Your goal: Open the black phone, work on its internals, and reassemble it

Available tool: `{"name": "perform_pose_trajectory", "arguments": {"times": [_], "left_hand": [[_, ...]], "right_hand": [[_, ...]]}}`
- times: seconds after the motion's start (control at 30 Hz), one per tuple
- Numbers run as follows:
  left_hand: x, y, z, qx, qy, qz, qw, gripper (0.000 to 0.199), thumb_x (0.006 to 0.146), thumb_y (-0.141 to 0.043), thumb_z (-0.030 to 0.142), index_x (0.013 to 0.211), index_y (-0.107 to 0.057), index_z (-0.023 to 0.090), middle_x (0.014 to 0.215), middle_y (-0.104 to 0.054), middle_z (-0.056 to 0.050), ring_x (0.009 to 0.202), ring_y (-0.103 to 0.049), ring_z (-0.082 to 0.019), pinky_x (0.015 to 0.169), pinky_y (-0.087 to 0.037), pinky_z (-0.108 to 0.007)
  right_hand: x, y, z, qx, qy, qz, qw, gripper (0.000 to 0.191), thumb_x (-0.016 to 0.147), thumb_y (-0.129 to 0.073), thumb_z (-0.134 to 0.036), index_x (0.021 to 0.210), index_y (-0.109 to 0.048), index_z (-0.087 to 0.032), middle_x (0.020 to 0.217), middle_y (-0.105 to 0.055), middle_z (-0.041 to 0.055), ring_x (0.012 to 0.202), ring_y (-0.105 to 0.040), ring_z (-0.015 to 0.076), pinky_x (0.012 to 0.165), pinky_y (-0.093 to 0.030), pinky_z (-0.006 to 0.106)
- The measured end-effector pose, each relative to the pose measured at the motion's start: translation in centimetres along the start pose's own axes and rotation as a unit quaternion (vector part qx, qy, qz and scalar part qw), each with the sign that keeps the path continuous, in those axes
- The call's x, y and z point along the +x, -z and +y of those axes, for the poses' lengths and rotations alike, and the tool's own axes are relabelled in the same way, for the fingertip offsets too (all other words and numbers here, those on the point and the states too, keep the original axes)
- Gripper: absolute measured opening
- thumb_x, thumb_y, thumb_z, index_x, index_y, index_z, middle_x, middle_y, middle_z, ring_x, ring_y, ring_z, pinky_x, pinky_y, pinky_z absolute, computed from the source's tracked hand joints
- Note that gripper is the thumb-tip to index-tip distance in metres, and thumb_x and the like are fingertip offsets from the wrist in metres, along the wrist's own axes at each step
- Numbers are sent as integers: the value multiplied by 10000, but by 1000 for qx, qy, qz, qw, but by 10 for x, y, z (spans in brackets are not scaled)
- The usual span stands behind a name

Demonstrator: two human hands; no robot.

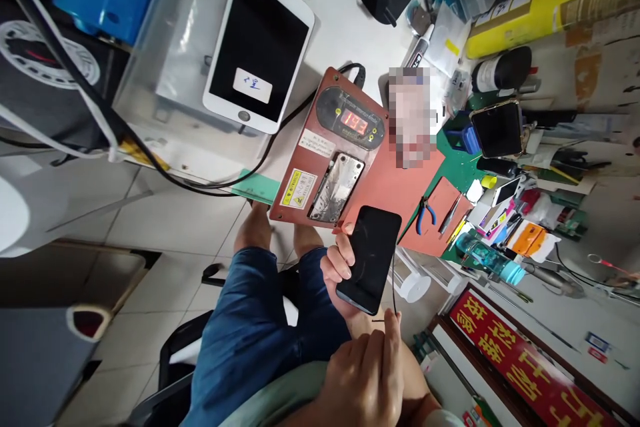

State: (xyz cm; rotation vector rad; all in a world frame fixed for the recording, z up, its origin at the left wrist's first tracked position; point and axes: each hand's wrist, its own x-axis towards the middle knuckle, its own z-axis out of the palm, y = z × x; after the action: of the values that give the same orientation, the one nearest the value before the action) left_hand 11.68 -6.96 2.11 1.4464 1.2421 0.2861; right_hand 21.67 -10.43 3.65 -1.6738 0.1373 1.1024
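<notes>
A dark-screened smartphone (375, 257) is tilted above the lap. My right hand (339, 263) grips it, with fingers curled round its left edge. Below the phone, my left hand (364, 370) has its back towards me and its fingers closed. From its fingertips a thin black strip (394, 283) rises beside the phone's right edge; whether it touches the phone I cannot tell. Just beyond the phone is a reddish-brown heating plate (295, 160), its display reading 193 and its metal bed (337, 187) bare.
A large white phone (263, 40) lies at the upper left on the desk. Blue-handled pliers (426, 215) and tweezers (450, 213) rest on a red mat. A blue bottle (493, 259) stands farther right. A black cable (225, 185) crosses the desk edge.
</notes>
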Motion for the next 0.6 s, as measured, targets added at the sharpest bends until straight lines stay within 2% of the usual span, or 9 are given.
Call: {"name": "perform_pose_trajectory", "arguments": {"times": [0.07, 0.13, 0.23, 0.33, 0.4, 0.5, 0.6], "left_hand": [[13, 4, -6, 2, 9, 11, 1000, 238, 1067, -609, 430, 1125, -804, 308, 960, -741, -56, 927, -803, -278, 577, -589, -309], [14, 8, -4, 3, 14, 18, 1000, 201, 1035, -642, 407, 1085, -819, 324, 864, -720, -50, 872, -813, -301, 516, -550, -308], [-7, 17, 12, 6, 10, 19, 1000, 88, 969, -729, 365, 977, -815, 348, 723, -685, -17, 693, -778, -248, 456, -508, -280], [-38, 31, 29, 8, -3, 12, 1000, 80, 946, -752, 299, 868, -760, 319, 615, -642, 31, 505, -658, -149, 437, -491, -238], [-50, 42, 34, 5, -4, 10, 1000, 135, 985, -686, 231, 860, -701, 280, 607, -626, 57, 470, -598, -102, 485, -502, -206], [-48, 56, 27, -14, 33, 2, 999, 205, 1017, -625, 217, 814, -635, 245, 650, -612, 53, 520, -579, -86, 511, -472, -174], [-36, 61, 10, -50, 115, -25, 992, 225, 1016, -636, 307, 802, -647, 238, 652, -614, 38, 541, -581, -103, 481, -440, -177]], "right_hand": [[3, 0, 3, 22, 3, 0, 1000, 385, 1040, -702, -517, 1257, -698, -199, 1098, -723, 65, 920, -711, 207, 789, -633, 374], [6, 1, 6, 45, 6, -3, 999, 358, 1003, -698, -567, 1161, -717, -247, 883, -671, 26, 776, -663, 195, 679, -587, 341], [9, 9, 10, 102, 7, -6, 995, 320, 931, -724, -578, 1069, -712, -290, 718, -555, -21, 613, -548, 174, 584, -512, 325], [9, 19, 8, 129, -9, 8, 992, 294, 844, -849, -496, 994, -716, -282, 718, -594, -36, 565, -507, 132, 564, -476, 286], [7, 22, 4, 94, 3, 36, 995, 286, 802, -926, -408, 951, -728, -266, 769, -670, -32, 613, -571, 119, 611, -500, 264], [3, 17, -3, 13, 64, 63, 996, 273, 801, -960, -330, 960, -754, -248, 890, -766, -16, 761, -680, 136, 754, -574, 280], [1, 6, -5, -48, 97, 60, 992, 251, 856, -928, -309, 1044, -772, -252, 1010, -817, 0, 893, -728, 153, 846, -605, 294]]}}
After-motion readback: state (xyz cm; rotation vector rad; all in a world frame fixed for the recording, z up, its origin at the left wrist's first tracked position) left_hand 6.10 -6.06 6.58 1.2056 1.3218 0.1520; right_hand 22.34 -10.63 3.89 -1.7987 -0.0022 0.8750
